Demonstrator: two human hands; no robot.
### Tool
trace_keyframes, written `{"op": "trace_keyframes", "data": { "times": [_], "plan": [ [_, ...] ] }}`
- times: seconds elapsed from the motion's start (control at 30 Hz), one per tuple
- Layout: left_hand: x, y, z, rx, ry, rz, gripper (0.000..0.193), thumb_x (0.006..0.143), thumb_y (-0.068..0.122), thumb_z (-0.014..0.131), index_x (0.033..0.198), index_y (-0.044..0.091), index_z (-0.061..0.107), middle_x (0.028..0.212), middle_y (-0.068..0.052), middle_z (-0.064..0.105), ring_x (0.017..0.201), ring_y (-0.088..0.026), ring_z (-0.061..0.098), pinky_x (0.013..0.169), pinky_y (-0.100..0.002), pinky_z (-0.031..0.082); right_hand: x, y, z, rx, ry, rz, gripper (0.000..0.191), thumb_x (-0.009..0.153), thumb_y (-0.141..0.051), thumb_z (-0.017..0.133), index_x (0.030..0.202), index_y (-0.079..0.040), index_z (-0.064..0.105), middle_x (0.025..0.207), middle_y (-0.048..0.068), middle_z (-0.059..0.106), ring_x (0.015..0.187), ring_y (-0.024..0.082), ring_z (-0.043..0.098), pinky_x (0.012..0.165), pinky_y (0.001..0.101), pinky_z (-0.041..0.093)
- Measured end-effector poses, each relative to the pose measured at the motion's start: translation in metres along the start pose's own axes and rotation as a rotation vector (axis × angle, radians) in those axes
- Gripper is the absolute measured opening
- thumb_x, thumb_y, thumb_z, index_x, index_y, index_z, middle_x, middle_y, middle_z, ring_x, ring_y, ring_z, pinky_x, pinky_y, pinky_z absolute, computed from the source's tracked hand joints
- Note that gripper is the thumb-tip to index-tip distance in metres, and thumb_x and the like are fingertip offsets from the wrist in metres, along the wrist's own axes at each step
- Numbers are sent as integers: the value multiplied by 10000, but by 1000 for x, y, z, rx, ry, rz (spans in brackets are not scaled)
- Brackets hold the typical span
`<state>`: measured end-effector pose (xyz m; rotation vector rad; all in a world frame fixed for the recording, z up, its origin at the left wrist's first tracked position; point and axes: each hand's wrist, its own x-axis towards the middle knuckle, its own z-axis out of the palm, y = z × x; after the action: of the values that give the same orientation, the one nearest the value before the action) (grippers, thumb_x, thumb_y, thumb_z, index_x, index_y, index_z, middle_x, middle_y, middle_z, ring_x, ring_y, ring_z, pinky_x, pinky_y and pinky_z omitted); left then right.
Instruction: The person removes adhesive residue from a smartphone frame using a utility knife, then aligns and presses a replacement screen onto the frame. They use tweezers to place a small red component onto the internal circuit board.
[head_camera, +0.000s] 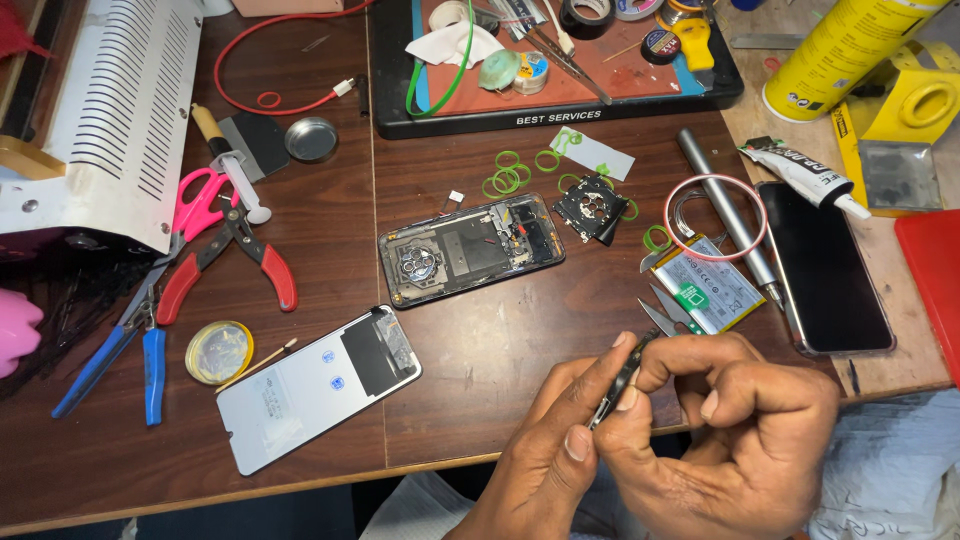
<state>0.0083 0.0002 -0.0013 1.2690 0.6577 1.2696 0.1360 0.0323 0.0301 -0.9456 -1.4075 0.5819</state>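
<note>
Held: while both hands pinch it above the desk (470, 380) edge, a thin dark strip (622, 380) sits between left hand (560, 450) and right hand (740, 430).
Feel: likely light, bendable, fragile — take its edges.
Grip: both clenched on it.
Nearby: opened phone (470, 248), battery (705, 283).

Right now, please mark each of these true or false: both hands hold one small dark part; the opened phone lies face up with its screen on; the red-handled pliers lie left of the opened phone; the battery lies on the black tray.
1. Both hands, left hand and right hand, hold one small dark part. True.
2. The opened phone has its screen on. False: its insides show.
3. The red-handled pliers lie left of it. True.
4. The battery lies on the black tray. False: it lies on the table.
</note>
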Motion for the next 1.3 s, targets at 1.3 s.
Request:
{"op": "trace_keyframes", "data": {
  "times": [1.3],
  "plan": [
    [7, 9, -7, -168, 109, -138, 845, 1081, 611, 234, 1635, -27, 236, 1707, -211, 298, 1611, -324, 253, 1292, -447, 203, 20, -2, 4, -179, -229, -216, 503, 790, 46, 819, 1028, -64, 390, 954, 158, 737, 852, 127, 668, 707, 202, 511]
  ]
}}
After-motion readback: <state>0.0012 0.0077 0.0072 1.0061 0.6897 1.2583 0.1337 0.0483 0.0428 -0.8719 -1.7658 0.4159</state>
